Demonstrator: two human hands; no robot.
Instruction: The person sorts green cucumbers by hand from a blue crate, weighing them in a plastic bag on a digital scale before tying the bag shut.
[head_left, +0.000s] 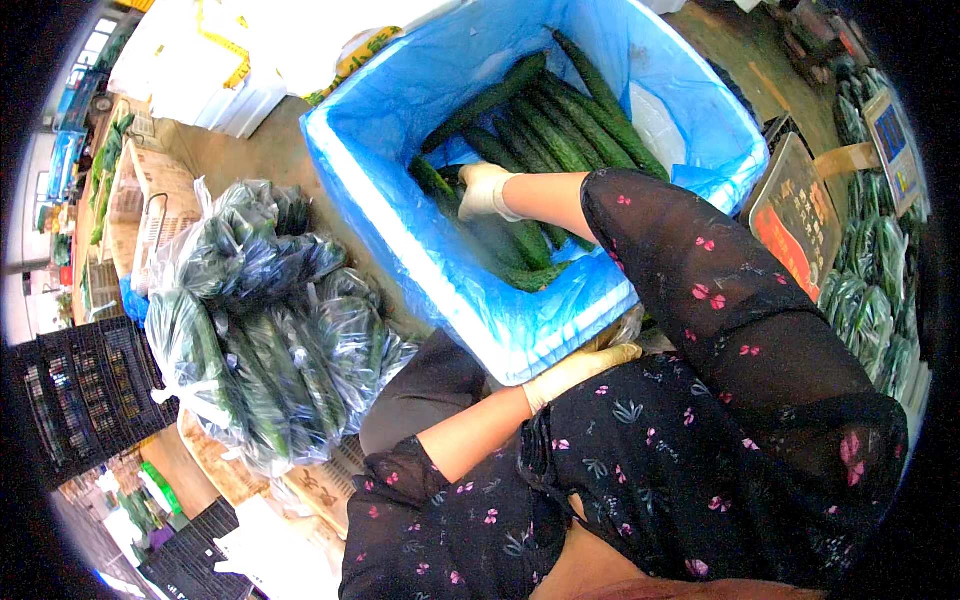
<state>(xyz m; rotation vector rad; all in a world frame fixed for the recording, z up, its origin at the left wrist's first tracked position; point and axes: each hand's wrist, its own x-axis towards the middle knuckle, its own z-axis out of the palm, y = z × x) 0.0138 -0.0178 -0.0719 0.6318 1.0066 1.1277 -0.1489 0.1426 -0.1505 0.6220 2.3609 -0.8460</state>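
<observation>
A polystyrene box lined with blue plastic film (375, 217) stands tilted before me. Several long dark-green cucumbers (555, 127) lie lengthwise inside it. My right hand (486, 193), in a pale glove, reaches into the box at its left side and touches the cucumbers; its fingertips are hidden, so a grip cannot be made out. My left hand (585, 369), gloved too, lies flat-looking below the box's near edge, between the box and my body. Close to its fingers is a bit of clear plastic (630, 326). What its palm touches is hidden.
Clear bags of cucumbers (262, 337) are piled on crates at left. A black plastic crate (90, 397) stands beyond them. At right are a weighing scale (799, 214) with a display (896, 150) and more bagged cucumbers (862, 300). White boxes (232, 105) stand at the upper left.
</observation>
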